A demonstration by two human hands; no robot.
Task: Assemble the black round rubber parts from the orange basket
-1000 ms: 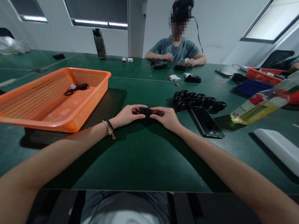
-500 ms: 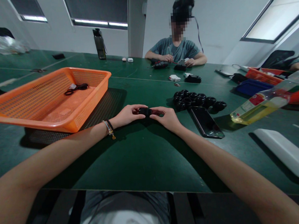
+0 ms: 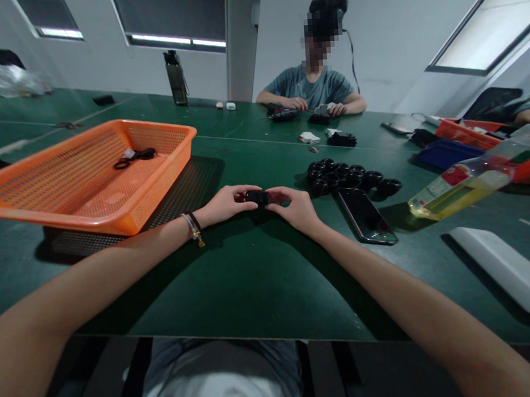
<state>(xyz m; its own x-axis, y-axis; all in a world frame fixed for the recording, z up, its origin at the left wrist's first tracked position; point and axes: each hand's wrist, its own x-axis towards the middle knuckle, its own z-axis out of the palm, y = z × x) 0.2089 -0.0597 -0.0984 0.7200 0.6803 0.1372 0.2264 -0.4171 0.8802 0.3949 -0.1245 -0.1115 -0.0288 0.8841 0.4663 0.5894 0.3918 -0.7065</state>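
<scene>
both hands, left hand (image 3: 224, 206) and right hand (image 3: 292, 207), pinch one black part (image 3: 256, 197) between closed fingertips, seemingly mid-assembly. the next move likely needs a steady twist or press. the pile (image 3: 351, 177) lies near.

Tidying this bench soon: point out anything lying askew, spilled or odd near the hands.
The plastic bottle of yellow liquid lies tipped on its side on the green table, right of the phone; no spill shows. Both hands, left hand and right hand, pinch a small black part.
</scene>
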